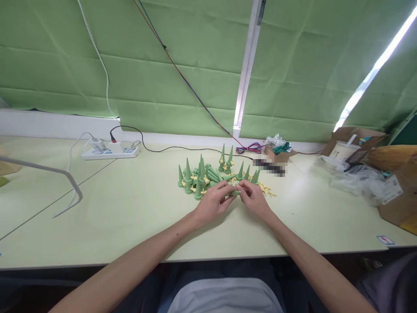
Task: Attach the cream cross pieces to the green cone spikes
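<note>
My left hand is closed on a small green cone-shaped piece, held low over the table in front of a cluster of similar pieces. From the other side, the fingertips of my right hand pinch together at the same piece; whether they also hold a tiny yellow part is hidden. Behind my hands, several green cones stand upright, some with small yellow parts attached. More green cones lie on their sides among them. Loose yellow parts are scattered right of my right hand.
A power strip with plugs sits at the back left, and a grey bent rod reaches in nearby. Coiled wire and a small cardboard box lie at the back. Boxes, a cup and plastic bags crowd the right.
</note>
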Demonstrator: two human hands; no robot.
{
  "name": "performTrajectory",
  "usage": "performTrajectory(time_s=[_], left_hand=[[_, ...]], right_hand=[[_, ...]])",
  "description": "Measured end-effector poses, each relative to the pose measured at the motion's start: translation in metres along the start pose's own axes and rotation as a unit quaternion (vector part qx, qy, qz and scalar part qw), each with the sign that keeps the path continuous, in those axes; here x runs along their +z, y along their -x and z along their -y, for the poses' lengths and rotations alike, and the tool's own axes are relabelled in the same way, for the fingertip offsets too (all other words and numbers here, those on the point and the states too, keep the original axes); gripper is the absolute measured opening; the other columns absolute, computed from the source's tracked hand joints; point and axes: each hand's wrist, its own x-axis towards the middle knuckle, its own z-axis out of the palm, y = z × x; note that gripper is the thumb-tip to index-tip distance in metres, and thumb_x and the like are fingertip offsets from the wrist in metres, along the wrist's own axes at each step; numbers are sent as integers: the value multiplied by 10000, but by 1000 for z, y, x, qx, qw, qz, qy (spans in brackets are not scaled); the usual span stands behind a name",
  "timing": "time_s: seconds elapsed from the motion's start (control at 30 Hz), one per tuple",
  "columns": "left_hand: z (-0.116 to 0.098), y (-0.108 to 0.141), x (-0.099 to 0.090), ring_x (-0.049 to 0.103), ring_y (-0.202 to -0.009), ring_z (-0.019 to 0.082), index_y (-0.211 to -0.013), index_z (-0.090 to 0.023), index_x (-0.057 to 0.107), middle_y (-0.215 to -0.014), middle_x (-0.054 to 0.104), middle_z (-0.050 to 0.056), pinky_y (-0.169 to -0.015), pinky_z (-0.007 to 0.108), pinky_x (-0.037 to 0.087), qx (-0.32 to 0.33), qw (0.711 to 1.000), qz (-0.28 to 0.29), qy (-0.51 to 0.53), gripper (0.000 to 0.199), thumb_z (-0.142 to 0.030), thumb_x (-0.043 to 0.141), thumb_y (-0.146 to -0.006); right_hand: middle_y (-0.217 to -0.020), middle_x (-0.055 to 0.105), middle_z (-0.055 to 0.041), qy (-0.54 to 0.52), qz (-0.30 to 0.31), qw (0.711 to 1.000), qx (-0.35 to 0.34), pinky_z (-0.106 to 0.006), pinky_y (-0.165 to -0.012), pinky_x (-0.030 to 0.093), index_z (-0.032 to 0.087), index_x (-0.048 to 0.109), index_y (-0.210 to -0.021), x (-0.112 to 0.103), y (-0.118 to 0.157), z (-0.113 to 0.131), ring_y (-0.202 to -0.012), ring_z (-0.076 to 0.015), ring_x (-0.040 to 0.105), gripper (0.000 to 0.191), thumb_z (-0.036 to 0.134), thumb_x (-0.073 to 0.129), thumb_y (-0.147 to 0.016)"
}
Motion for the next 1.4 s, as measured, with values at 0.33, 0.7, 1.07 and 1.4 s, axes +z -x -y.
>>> performTrajectory(time_s=[0.33,0.7,1.07,1.4], left_hand=[[-5,-4,-2,499,-628,81,-1019,-182,618,-876,580,20,-600,208,418,-28,998,-51,7,206,-96,506,-869],[-7,-6,-3,466,-558,71,-1042,-185,571,-871,614,4,-554,211,398,-110,991,-59,41,177,-206,526,-872],[-15,-12,-10,458,-383,100,-691,-167,542,-461,481,-39,-439,231,366,-264,936,22,232,540,-628,366,-910],[-11,-12,-9,492,-388,101,-706,-155,565,-478,509,-28,-417,220,370,-277,921,44,270,567,-681,421,-860]], right_hand=[[-667,523,9,-59,-23,998,0,-240,-524,363,187,587,-830,0,1,1,-562,-112,457,222,374,525,-930],[-706,591,-8,-45,-78,996,-14,-238,-558,441,186,613,-853,-1,1,2,-609,-122,549,172,334,551,-915],[-729,627,-18,-49,-90,994,-23,-237,-549,460,186,627,-847,0,2,1,-609,-121,567,164,322,562,-912],[-781,679,-36,-68,-79,995,-6,-270,-608,516,187,645,-853,-1,1,0,-677,-157,644,163,341,599,-886]])
